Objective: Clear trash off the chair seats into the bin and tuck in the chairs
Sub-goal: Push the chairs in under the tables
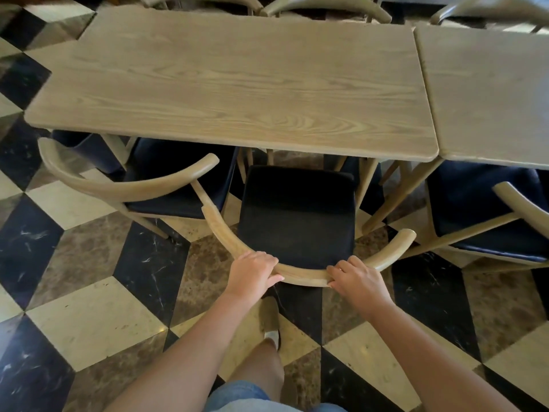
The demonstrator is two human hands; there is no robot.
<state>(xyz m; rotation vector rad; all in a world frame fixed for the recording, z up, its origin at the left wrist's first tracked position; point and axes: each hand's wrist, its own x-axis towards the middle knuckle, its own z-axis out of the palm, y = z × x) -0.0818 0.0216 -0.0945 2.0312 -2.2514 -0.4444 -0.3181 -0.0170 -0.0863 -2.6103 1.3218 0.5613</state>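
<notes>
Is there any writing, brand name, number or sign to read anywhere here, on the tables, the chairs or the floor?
None. No text can be read in this view.
The wooden table shows only grain.
The chair held by the left hand and right hand has a plain dark seat and a bare wooden backrest.
The checkered floor carries only marble veining.

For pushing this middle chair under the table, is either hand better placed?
Neither clearly: left hand and right hand both grip the chair's curved backrest, either side of its middle. The dark seat looks clear of trash; an even two-handed push suits.
</notes>
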